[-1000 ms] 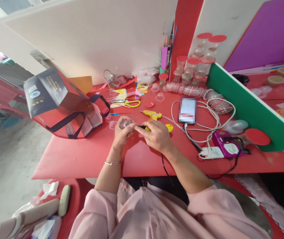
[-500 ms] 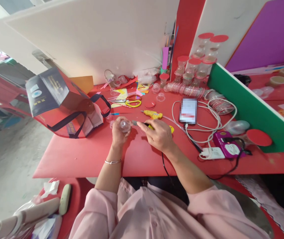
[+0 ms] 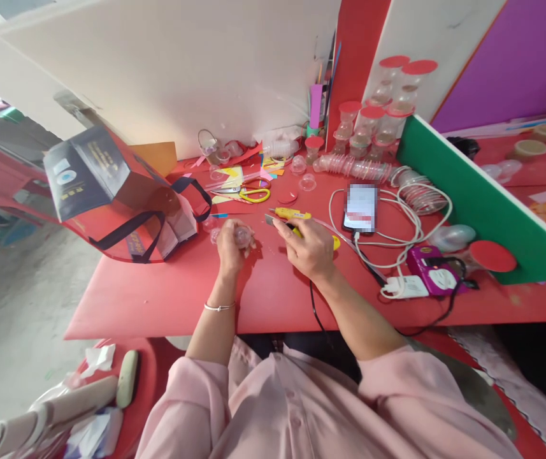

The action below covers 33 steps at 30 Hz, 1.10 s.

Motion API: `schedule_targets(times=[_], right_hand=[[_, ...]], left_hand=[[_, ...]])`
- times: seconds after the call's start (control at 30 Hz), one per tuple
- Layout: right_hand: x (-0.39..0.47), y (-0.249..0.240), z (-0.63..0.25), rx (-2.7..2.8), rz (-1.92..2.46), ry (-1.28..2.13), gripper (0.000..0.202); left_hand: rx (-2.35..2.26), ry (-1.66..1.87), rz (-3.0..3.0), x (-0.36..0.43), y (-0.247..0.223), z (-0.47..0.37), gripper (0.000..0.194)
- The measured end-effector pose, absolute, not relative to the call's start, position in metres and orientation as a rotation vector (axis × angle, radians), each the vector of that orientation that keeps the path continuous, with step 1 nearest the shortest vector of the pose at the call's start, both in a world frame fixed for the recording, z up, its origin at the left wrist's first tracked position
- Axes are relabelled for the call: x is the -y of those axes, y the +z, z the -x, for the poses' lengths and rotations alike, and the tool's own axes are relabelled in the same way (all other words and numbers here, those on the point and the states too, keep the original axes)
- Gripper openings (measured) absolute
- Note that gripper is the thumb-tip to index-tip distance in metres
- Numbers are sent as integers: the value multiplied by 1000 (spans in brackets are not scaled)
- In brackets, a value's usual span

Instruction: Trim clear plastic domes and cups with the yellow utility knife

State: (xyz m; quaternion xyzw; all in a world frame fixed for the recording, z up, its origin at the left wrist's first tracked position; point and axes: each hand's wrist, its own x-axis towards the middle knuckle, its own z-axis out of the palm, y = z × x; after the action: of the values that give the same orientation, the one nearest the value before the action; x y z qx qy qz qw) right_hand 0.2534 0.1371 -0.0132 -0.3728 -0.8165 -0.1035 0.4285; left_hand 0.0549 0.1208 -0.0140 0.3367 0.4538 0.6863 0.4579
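Observation:
My left hand (image 3: pixel 232 250) is wrapped round a small clear plastic cup (image 3: pixel 243 236) above the red table (image 3: pixel 167 299). In my right hand (image 3: pixel 311 248) is a yellow-handled knife (image 3: pixel 296 232), its grey blade (image 3: pixel 269 220) pointing left towards the cup without touching it. A yellow cutter (image 3: pixel 292 213) lies on the table just beyond my right hand. Behind it are yellow-handled scissors (image 3: pixel 255 193), coloured paper scraps (image 3: pixel 229 178), a red disc (image 3: pixel 289 195) and a clear dome (image 3: pixel 307 182).
A large red and navy bag (image 3: pixel 124 197) stands at the left. A phone (image 3: pixel 360 209), white cables, a purple power socket (image 3: pixel 432 271) and a green divider (image 3: pixel 483 217) are at the right. Red-capped clear containers (image 3: pixel 371 131) are stacked behind.
The knife has drawn back from the cup, a little to the right. My left hand has turned the cup, whose opening no longer faces up at the camera.

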Motion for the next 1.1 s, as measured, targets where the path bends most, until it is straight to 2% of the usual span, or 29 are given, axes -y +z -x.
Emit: schedule_targets(times=[0.1, 0.3, 0.5, 0.63, 0.77, 0.87, 0.97, 1.1], right_hand=[[-138, -17, -253, 2056, 941, -261, 44], [-135, -19, -250, 2087, 982, -249, 44], [-137, -21, -250, 2067, 1012, -281, 45], [-138, -23, -252, 2070, 1037, -297, 46], [-139, -23, -251, 2060, 1042, -349, 45], [-141, -25, -251, 2056, 1056, -346, 45], [-144, -28, -251, 2034, 1066, -328, 47], [-146, -32, -252, 2017, 1093, -305, 50]], left_hand=[[-1108, 1688, -858, -120, -17, -59, 33], [-1132, 1734, -892, -121, -22, -61, 48], [-1186, 1803, -904, -124, -23, -59, 45], [-1372, 1833, -984, -121, -18, -67, 48], [-1663, 1865, -1095, -118, -11, -69, 35], [-1859, 1812, -1202, -118, -9, -69, 35], [-1894, 1716, -1208, -120, -12, -70, 34], [-1852, 1661, -1125, -121, -15, -71, 43]])
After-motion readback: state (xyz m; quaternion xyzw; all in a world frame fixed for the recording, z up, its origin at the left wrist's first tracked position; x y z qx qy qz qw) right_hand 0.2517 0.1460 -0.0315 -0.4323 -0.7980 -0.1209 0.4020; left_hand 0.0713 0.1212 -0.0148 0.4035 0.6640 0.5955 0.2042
